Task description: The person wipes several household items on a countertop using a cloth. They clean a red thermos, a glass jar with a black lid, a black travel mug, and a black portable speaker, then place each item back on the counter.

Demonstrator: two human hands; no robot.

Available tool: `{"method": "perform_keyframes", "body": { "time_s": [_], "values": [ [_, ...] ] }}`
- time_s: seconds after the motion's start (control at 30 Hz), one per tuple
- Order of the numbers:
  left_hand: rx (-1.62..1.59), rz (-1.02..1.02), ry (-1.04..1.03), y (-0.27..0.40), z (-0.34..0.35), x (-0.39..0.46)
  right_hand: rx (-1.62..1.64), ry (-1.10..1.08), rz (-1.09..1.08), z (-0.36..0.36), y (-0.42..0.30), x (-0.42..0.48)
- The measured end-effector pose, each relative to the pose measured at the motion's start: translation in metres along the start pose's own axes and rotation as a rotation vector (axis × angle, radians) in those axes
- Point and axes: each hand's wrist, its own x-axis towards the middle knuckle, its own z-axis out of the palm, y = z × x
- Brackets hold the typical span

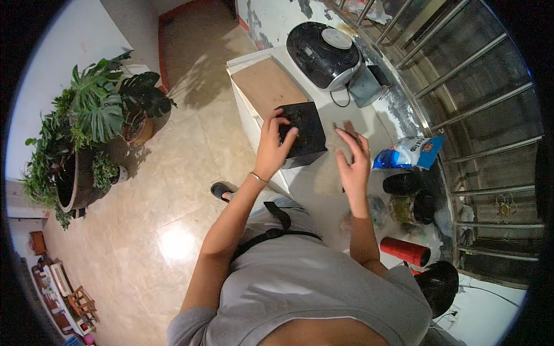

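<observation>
A black box [303, 129] stands near the front edge of a white counter [303, 184], partly over a brown board [266, 84]. My left hand [275, 145] is at the box's left side, its fingers curved over the top near the edge; whether it grips the box cannot be told. My right hand [355, 166] is to the right of the box, apart from it, with fingers spread and nothing visible in it. A brown strip-like thing [349, 128] lies just beyond its fingertips, and a beige patch or cloth [329, 171] shows on the counter between the box and my right hand.
A black rice cooker [322, 56] and a grey container [365, 88] stand at the back. Along the barred window are a blue and white bag [409, 152], a jar [404, 208] and a red cylinder [405, 251]. Potted plants [138, 127] stand on the floor at left.
</observation>
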Motion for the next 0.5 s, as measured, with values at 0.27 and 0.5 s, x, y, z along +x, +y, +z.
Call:
{"method": "perform_keyframes", "body": {
  "time_s": [0.27, 0.5],
  "values": [
    [-0.108, -0.137, 0.014, 0.001, 0.027, -0.022, -0.414, -0.218, -0.087, 0.026, -0.011, 0.010],
    [-0.045, -0.147, -0.016, 0.005, 0.021, -0.025, -0.409, -0.322, -0.123, 0.055, 0.016, 0.083]
  ]
}}
